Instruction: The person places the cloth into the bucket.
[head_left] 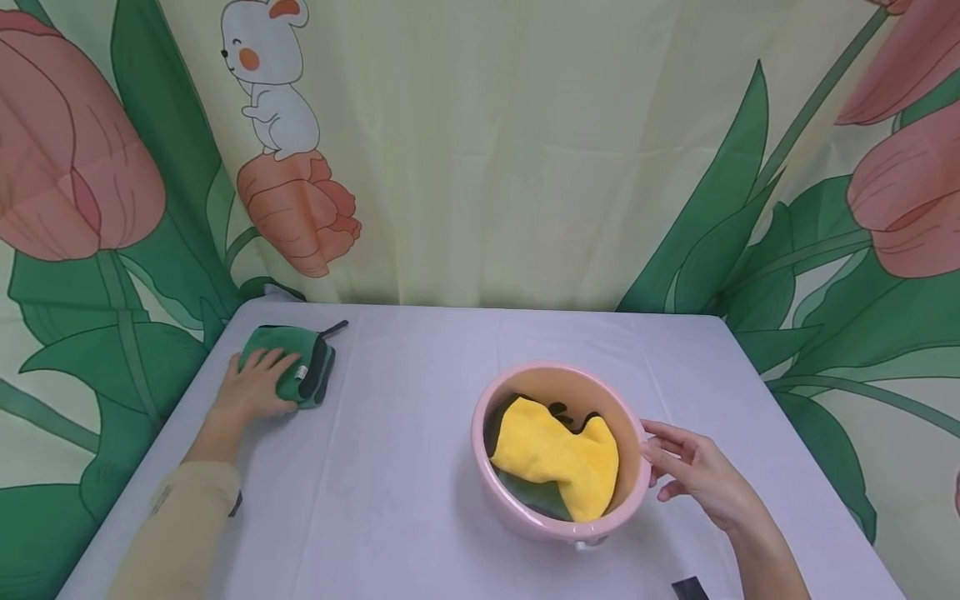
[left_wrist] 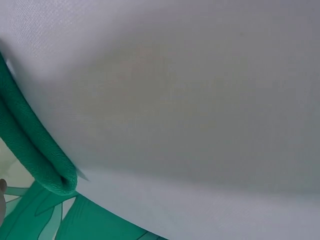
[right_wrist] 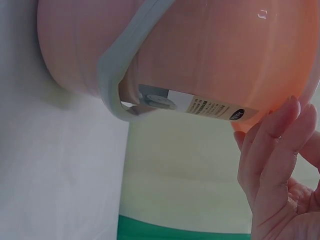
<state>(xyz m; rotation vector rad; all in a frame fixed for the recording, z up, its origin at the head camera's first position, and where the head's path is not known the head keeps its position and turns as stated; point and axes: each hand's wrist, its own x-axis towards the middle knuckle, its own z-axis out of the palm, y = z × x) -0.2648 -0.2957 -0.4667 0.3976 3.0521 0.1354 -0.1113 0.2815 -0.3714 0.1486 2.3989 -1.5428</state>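
Note:
A folded green cloth (head_left: pixel 306 354) with dark edging, a small white tag and a black loop lies at the table's left. My left hand (head_left: pixel 258 387) rests on it, fingers spread over the top and thumb by the near edge. In the left wrist view only a folded edge of the green cloth (left_wrist: pixel 35 142) shows. Right of centre stands a pink bucket (head_left: pixel 486 500) holding a yellow cloth (head_left: pixel 555 450) with dark trim and a dark green one (head_left: pixel 536 493). My right hand (head_left: pixel 701 475) touches the bucket's outer right side near the rim, fingers slightly bent.
A white tablecloth (head_left: pixel 390 467) covers the table, with a printed curtain (head_left: pixel 487 167) behind it. The bucket's pale handle (right_wrist: pixel 112 75) hangs down its side beside a label (right_wrist: pixel 200 105). A small black piece (head_left: pixel 690 588) lies at the front edge.

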